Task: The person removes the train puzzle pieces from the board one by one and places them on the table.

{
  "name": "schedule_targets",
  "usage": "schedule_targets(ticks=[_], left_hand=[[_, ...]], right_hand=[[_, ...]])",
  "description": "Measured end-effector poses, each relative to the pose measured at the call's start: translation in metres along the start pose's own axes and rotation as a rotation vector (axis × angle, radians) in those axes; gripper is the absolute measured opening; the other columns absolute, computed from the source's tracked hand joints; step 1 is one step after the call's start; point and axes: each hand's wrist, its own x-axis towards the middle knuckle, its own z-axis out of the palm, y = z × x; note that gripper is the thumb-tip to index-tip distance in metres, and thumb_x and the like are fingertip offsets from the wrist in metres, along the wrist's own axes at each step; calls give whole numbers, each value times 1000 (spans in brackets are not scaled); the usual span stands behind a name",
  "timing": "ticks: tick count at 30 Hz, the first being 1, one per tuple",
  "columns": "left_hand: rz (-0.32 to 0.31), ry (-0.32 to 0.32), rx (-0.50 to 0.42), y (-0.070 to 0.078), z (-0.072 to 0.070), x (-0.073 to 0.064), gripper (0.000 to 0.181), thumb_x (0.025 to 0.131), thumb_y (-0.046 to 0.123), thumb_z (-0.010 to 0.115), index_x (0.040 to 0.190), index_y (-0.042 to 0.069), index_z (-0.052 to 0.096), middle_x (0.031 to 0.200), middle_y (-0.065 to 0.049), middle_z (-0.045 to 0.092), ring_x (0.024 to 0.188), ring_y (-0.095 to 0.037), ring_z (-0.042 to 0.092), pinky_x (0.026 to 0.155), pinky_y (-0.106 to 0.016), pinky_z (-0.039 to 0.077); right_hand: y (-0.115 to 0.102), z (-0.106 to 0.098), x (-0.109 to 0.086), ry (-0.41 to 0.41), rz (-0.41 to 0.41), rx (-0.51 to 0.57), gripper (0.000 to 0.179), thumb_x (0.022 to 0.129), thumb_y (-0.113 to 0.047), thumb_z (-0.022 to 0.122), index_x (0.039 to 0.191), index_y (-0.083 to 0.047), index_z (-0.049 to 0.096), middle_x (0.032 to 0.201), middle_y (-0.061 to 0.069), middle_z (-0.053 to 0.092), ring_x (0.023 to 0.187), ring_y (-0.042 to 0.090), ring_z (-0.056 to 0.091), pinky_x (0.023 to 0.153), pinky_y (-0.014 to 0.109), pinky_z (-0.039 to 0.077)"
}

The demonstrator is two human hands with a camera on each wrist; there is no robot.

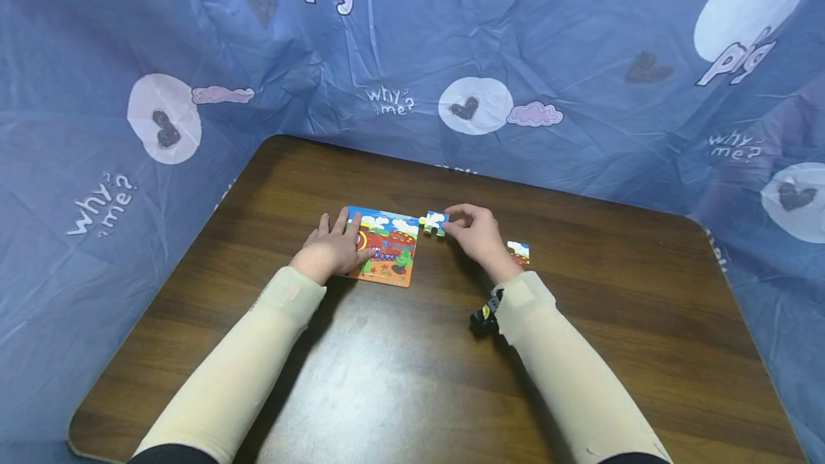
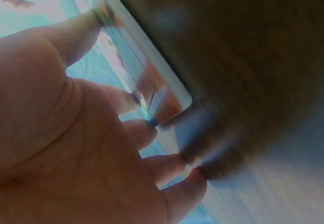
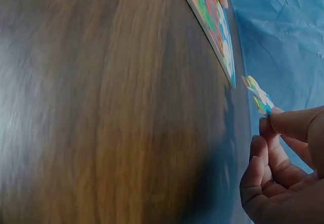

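Left hand (image 1: 330, 250) splayed, fingers straight, on thin round-cornered puzzle board (image 1: 394, 255). Loose piece (image 1: 519, 252) lies on woodgrain table (image 1: 387, 385), right of right wrist. Right hand (image 1: 475, 233) pinches knobbed piece (image 1: 435, 220) beside board's far-right corner — looks like piece positioning; next move calls for tab alignment. Wrinkled blue cloth (image 1: 399, 49) behind.

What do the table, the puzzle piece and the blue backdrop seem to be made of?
Table: wood or wood-look laminate, glossy; brown grain and bright glare show.
Puzzle piece: probably stiff card or thin wood, printed; looks thin and flat, pinched by the right hand.
Backdrop: likely thin cloth or plastic sheeting, printed; many creases.
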Motion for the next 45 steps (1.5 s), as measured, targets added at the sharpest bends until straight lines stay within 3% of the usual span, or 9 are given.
schedule_targets(ticks=[6,18,25,30,34,41,45], left_hand=[[7,-15,-5,-4,3,7,89,104,61,39,163,15,-8,167,-14,-18,148,-49,-14,117,-61,8],[11,-21,-20,0,-2,-2,88,104,61,38,164,15,-8,167,-13,-17,149,-47,-13,118,-60,8],[12,-10,2,2,-3,-3,89,104,63,38,164,13,-5,168,-15,-15,148,-50,-12,117,-62,8],[18,-10,8,2,-3,-4,89,104,62,39,164,12,-4,168,-16,-14,148,-51,-12,117,-62,9],[30,-4,-1,4,-7,-12,88,104,60,40,164,10,-1,168,-18,-11,148,-51,-10,117,-61,10],[34,-7,0,9,-15,-25,84,107,54,39,164,9,-1,168,-18,-11,148,-50,-8,118,-59,10],[27,-14,-9,9,-14,-23,84,107,54,39,164,9,-1,168,-18,-11,148,-50,-9,118,-59,9]], right_hand=[[8,-16,-5,-14,32,-16,24,97,-17,73,120,-9,73,93,9,74,83,26,67,65,34,48],[21,-49,-11,-40,34,-48,24,96,-11,74,118,-1,73,98,13,74,82,22,66,63,27,50],[27,-64,-14,-61,63,-71,25,96,-11,73,119,-1,72,98,16,73,81,33,65,59,30,49],[32,-70,-16,-100,119,-121,25,97,-14,72,121,-6,72,98,13,73,73,26,61,53,32,47],[35,-73,-16,-112,134,-147,25,97,-14,71,120,-6,72,95,12,71,68,22,58,51,33,47],[38,-69,-18,-64,52,-278,23,93,-11,70,114,-1,72,89,10,70,78,23,63,70,37,50],[42,-65,-17,-28,-6,-345,24,90,-16,75,108,0,73,83,7,68,78,23,62,73,39,47]])
